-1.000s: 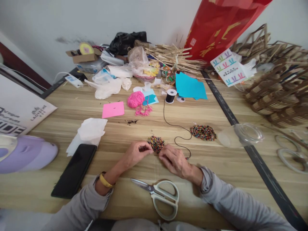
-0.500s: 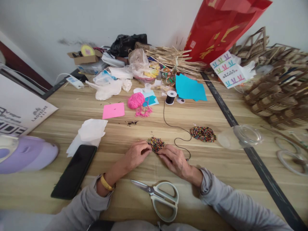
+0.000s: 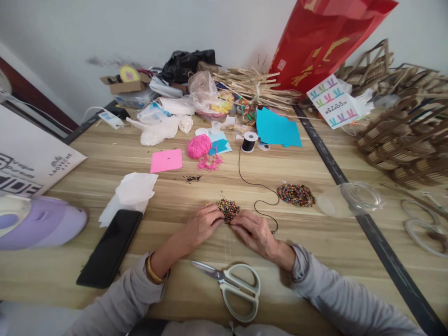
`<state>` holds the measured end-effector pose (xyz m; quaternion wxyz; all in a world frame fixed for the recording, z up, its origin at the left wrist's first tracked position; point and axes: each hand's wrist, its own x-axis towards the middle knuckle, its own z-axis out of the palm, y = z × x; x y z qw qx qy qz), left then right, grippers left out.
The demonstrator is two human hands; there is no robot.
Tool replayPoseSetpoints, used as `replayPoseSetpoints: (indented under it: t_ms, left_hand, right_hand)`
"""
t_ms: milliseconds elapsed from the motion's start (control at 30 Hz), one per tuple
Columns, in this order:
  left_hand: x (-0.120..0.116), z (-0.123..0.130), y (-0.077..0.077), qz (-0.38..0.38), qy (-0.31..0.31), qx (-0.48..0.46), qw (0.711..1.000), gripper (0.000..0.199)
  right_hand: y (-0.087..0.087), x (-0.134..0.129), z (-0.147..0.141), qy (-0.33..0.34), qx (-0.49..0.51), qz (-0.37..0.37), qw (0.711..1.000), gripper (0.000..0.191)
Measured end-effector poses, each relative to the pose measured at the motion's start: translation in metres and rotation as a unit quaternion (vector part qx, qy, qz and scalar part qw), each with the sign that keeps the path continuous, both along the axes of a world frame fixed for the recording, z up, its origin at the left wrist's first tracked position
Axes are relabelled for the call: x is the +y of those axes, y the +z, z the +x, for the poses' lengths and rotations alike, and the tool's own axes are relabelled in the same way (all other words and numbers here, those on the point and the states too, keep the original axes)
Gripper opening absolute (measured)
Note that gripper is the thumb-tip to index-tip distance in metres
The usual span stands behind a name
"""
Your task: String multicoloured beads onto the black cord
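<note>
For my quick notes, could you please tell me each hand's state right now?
Left hand: fingers bent at the beads; any hold cannot be told.
Right hand: fingers bent beside the beads; whether it holds the cord is hidden.

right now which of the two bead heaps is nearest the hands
The smaller bead pile, close up against the left hand and right hand. The wider bead heap lies farther right, past the black cord, apart from both hands.

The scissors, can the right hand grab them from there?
Probably yes: the scissors lie close to the right hand, towards the person, and nothing visible covers them or stands between. But its fingers are busy by the bead pile, so it would have to leave that.
</note>
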<state>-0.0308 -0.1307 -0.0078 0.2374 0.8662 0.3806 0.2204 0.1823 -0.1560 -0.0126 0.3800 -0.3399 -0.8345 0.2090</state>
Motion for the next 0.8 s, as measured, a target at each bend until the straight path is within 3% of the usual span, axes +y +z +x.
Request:
replayPoseSetpoints:
  t_ms: [333,500,633,800]
  left_hand:
    - [0.0015,0.0028,0.0021,0.030,-0.008,0.041,0.999,0.014]
    - [0.0008,0.0044,0.0035,0.004,0.018,-0.020,1.000,0.014]
    - [0.0010,0.0058,0.0072,-0.091,0.068,-0.115,0.987,0.007]
    - [0.0013,0.0038,0.0071,-0.276,0.091,-0.198,0.936,0.009]
  right_hand:
    - [0.0012,0.0005,-0.0006,0.000,-0.001,-0.015,1.000,0.011]
    - [0.0021,0.0011,-0.0003,-0.005,0.012,-0.026,1.000,0.009]
    - [0.0018,0.0013,0.0004,-0.004,0.013,-0.028,1.000,0.008]
    - [0.0020,0.0014,0.0015,0.009,0.016,-0.034,0.999,0.007]
